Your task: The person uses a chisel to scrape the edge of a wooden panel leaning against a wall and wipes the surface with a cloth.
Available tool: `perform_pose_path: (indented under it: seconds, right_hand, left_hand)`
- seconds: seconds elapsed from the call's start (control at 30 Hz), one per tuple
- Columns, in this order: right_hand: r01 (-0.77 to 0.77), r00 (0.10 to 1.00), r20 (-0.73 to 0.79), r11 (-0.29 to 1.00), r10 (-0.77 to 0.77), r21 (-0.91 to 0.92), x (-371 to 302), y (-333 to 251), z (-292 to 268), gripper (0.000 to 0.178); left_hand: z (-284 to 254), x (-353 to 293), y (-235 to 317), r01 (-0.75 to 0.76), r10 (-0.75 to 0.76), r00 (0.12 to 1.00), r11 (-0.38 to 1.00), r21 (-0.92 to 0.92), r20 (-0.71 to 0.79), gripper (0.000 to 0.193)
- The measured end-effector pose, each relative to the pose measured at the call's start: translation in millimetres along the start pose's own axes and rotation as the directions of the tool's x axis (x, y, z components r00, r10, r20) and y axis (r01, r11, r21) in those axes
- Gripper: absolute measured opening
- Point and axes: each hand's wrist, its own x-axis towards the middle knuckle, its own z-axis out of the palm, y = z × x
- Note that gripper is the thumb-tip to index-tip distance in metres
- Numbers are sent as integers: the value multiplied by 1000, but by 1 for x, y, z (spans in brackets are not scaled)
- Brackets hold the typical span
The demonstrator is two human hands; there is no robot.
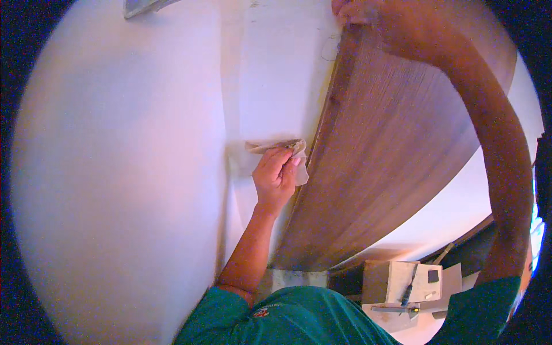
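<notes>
My left hand (276,175) is closed on a thin beige sheet (302,171), folded and creased. I cannot tell whether it is cloth or sandpaper. The hand is in front of a white wall strip (276,75), close to the narrow edge of a brown wood-grained door panel (397,132). My right arm arches up along the right side. The right hand (368,16) is at the panel's top corner, its fingers curled there and partly cut off by the picture's upper edge.
A broad white surface (121,172) fills the left side. Behind the panel at lower right is a light box or board (397,282) with a dark-handled tool (409,290) and a blade-like tool with a yellow-marked end (397,309). A grey-edged object (144,7) shows at top left.
</notes>
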Motion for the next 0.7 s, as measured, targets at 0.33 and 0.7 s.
perform_pose_path:
  seconds: [0.33,0.7]
  right_hand:
    - [-210,863,3,353,506,912,-198,-208,138,43]
    - [-817,37,516,-271,856,509,-473,-370,162,28]
  left_hand:
    - [5,-97,84,131,-136,963,991,38,231,18]
    - [84,-271,149,689,-50,127,723,-52,991,38]
